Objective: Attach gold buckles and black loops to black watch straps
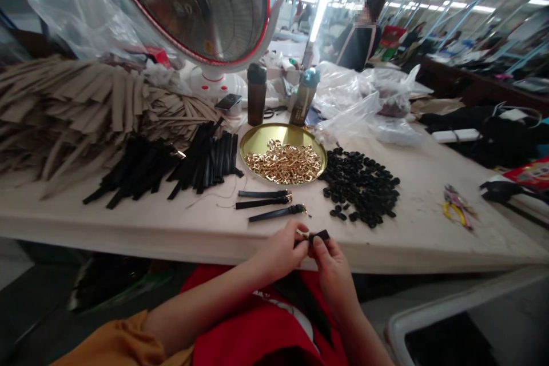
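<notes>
My left hand (pixel 291 249) and my right hand (pixel 333 271) meet at the table's front edge. Both are closed on a short black strap (pixel 321 235), pinched between thumbs and fingers, with a bit of gold-coloured metal showing at the left fingers. Much of the strap is hidden by my hands. Just beyond them lie three black straps with gold buckles (pixel 268 214). Behind those, a round gold tray (pixel 253 140) holds a heap of small gold buckles (pixel 287 163). To its right spreads a pile of small black loops (pixel 360 183).
Black straps (pixel 206 163) and a large stack of brown strips (pixel 64 108) cover the left side. A fan (pixel 201 6), a dark bottle (pixel 257 94) and plastic bags (pixel 355 97) stand behind. Yellow-handled pliers (pixel 457 211) lie at right. A person (pixel 358 40) is farther back.
</notes>
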Motion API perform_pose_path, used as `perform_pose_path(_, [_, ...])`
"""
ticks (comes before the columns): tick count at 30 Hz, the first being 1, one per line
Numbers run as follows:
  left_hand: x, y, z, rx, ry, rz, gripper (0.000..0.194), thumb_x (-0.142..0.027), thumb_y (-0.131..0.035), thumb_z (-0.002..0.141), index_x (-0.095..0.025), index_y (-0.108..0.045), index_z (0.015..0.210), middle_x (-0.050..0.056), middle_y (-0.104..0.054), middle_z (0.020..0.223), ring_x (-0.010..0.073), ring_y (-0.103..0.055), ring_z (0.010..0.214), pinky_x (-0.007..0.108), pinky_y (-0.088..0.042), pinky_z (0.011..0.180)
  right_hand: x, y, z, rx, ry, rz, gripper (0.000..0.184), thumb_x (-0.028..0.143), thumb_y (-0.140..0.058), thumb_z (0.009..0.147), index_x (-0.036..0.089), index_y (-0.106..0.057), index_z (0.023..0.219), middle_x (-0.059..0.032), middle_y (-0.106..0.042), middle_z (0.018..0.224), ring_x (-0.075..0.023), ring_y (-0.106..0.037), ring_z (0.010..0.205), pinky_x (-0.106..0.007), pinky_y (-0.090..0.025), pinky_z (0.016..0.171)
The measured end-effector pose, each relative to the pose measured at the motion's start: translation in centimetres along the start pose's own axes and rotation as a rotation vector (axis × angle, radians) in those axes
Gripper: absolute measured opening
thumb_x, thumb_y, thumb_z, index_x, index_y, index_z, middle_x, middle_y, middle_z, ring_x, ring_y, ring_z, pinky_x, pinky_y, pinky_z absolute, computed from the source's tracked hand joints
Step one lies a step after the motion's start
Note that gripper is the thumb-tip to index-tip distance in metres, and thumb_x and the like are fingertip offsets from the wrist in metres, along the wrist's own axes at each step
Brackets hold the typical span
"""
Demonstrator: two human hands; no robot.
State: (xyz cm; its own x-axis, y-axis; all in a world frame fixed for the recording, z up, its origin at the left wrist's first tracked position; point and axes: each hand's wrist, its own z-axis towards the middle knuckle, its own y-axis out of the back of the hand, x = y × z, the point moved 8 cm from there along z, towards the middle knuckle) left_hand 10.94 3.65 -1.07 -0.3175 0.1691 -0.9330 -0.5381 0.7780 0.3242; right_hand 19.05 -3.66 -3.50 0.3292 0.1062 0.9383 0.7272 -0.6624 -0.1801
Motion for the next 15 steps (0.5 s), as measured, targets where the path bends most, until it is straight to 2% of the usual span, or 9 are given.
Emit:
perform_pose_path(3, [0.3, -0.1, -0.2, 0.03, 0.006, -0.125, 0.026, -0.023, -0.045, 0.078, -0.015, -0.038, 0.101, 0.001, -0.063, 0.075, 0.0086, -0.053, 0.051, 0.021, -0.041, 0.051, 1.3, 0.5, 0.0, -0.017, 0.083, -0.119, 0.03, 0.039, -0.066, 0.066, 0.015, -0.061, 0.082, -0.0017, -0.064, 0.073, -0.0147, -0.056, 0.07, -0.028, -0.041, 0.07])
perform_pose_path(6, [0.5, -0.1, -0.6, 0.07, 0.029, -0.186, 0.021, -0.024, -0.047, 0.076, -0.014, -0.041, 0.094, 0.004, -0.063, 0.079, 0.0088, -0.056, 0.054, 0.02, -0.042, 0.051, 0.7, 1.4, 0.3, -0.068, 0.044, -0.101, 0.029, 0.041, -0.064, 0.067, 0.015, -0.061, 0.078, 0.0003, -0.06, 0.068, -0.0113, -0.05, 0.062, -0.025, -0.039, 0.063])
perform_pose_path(10, [0.5, 0.0, -0.8, 0.089, 0.066, -0.141, 0.014, -0.028, -0.044, 0.077, -0.014, -0.046, 0.081, 0.002, -0.062, 0.072, 0.0078, -0.053, 0.048, 0.019, -0.039, 0.046, -0.6, 1.9, 0.5, -0.088, 0.002, -0.035, 0.031, 0.045, -0.062, 0.068, 0.015, -0.059, 0.076, 0.0001, -0.059, 0.066, -0.0108, -0.048, 0.058, -0.025, -0.038, 0.059])
perform_pose_path(15, [0.2, 0.0, -0.2, 0.057, 0.074, -0.065, 0.018, -0.031, -0.04, 0.078, -0.015, -0.048, 0.074, 0.0, -0.06, 0.066, 0.0074, -0.048, 0.043, 0.019, -0.036, 0.043, -0.1, 0.9, 0.1, -0.092, 0.064, -0.107, 0.028, 0.042, -0.061, 0.07, 0.014, -0.06, 0.078, 0.0007, -0.059, 0.065, -0.012, -0.05, 0.062, -0.025, -0.039, 0.063])
